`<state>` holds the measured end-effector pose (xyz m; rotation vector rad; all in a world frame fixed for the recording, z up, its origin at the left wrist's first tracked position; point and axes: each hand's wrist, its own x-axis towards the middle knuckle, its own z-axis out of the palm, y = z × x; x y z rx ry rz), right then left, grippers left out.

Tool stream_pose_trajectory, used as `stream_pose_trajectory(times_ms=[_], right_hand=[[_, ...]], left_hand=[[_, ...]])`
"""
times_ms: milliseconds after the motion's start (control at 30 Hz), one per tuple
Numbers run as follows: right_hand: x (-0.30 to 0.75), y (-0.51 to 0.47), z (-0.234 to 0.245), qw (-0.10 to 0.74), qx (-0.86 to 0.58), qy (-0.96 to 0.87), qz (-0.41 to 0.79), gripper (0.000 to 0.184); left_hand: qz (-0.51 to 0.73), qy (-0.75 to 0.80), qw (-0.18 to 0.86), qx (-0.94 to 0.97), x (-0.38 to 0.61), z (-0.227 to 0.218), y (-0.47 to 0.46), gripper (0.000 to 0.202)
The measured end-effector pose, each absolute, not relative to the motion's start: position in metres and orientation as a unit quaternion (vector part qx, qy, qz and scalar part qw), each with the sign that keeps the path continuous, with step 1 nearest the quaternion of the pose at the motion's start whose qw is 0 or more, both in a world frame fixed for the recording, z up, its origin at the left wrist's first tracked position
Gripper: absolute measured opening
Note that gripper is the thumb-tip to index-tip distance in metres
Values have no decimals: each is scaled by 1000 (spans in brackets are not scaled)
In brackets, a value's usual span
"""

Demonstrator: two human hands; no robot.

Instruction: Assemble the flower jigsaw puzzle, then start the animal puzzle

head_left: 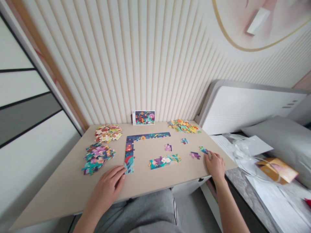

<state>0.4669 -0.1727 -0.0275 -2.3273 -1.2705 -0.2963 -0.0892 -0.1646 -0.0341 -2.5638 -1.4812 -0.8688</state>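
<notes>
My left hand (110,181) lies on the table with its fingers extended, the fingertips touching the lower end of an L-shaped strip of joined jigsaw pieces (129,152). At the table's right side my right hand (215,164) has its fingers closed on a small blue-green jigsaw piece (202,149), partly hidden by the fingertips. Just left of it lies a purple piece (195,155). A joined section with a white rabbit (166,160) rests between my hands. Above it are a loose purple piece (168,147) and a blue piece (184,141).
Piles of loose pieces sit at the left, one reddish-white (108,133) and one purple-teal (97,158). A yellow pile (184,126) is at the back right. A picture card (143,117) leans on the ribbed wall. Right of the table is a bed with papers and an orange box (277,170).
</notes>
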Motion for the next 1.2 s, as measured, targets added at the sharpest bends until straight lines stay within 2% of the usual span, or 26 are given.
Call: stream_pose_trajectory(times_ms=[133, 467, 667, 767, 933, 1000, 1100, 1200], right_hand=[[478, -160, -28, 191, -863, -461, -81, 61], [485, -155, -32, 209, -863, -457, -40, 55], [495, -149, -37, 232, -860, -453, -24, 58], [500, -147, -39, 288, -846, -449, -8, 57], [496, -141, -31, 540, -707, -445, 106, 52], [485, -137, -23, 599, -649, -447, 141, 50], [458, -129, -8, 591, -608, -499, 177, 48], [423, -116, 1, 519, -585, -575, 240, 50]], left_hand=[[-274, -478, 25, -834, -89, -34, -165, 36], [-266, -482, 15, -835, -91, -38, -164, 35], [-278, -477, 19, -833, -90, -34, -165, 35], [-271, -475, 26, -837, -89, -34, -165, 36], [-265, -478, 26, -837, -90, -35, -166, 36], [-264, -479, 23, -837, -90, -35, -166, 36], [-264, -482, 18, -835, -90, -34, -167, 35], [-266, -479, 19, -836, -89, -33, -167, 35]])
